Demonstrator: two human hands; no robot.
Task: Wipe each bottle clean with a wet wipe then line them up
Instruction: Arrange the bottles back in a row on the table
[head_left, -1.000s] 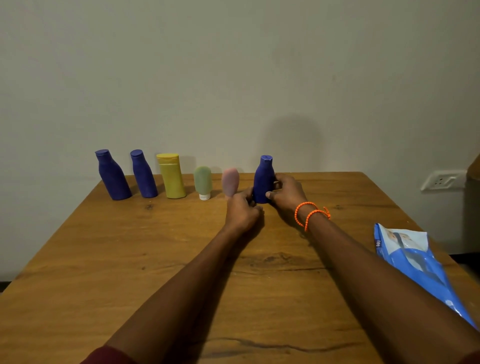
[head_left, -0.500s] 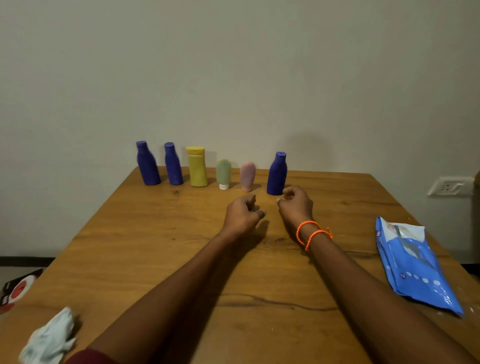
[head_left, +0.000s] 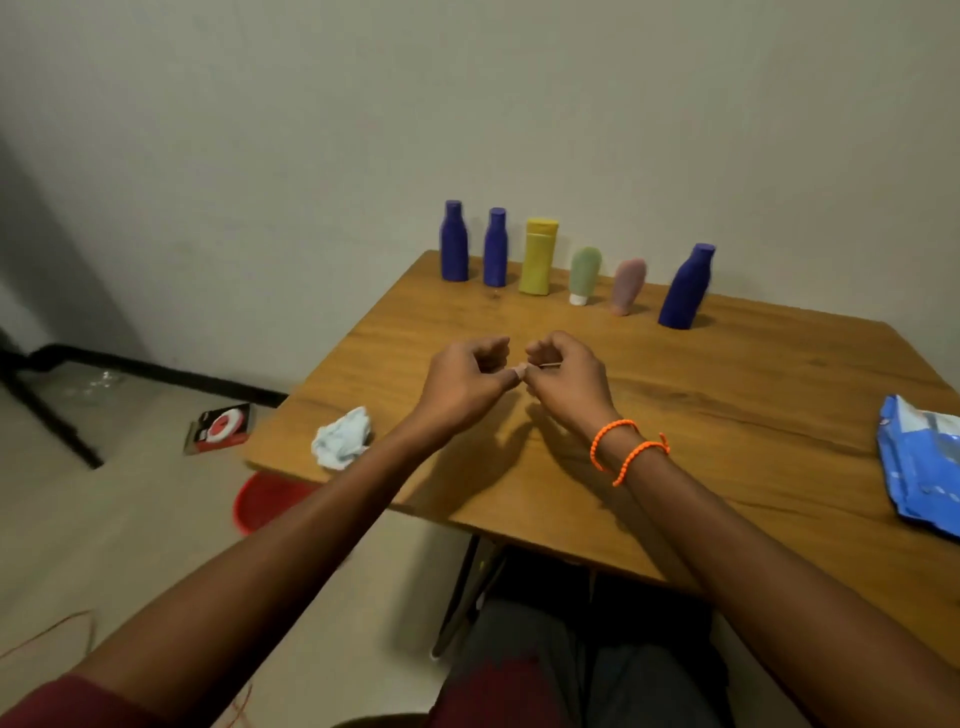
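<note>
Plain pale wall (head_left: 311, 130); beige floor (head_left: 104, 519); wooden table (head_left: 727, 415); red tub (head_left: 265, 499) underneath.

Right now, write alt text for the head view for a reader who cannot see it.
Six bottles stand in a row along the far edge of a wooden table. Nearer, the left hand and right hand hover together, fingers curled. A crumpled wipe lies left, a blue wipe pack right.

bottles (head_left: 537, 257): no readable labels
wipes pack (head_left: 919, 462), right of bottles: print too blurred to read
red box (head_left: 221, 428) on floor, left of table: markings illegible
</note>
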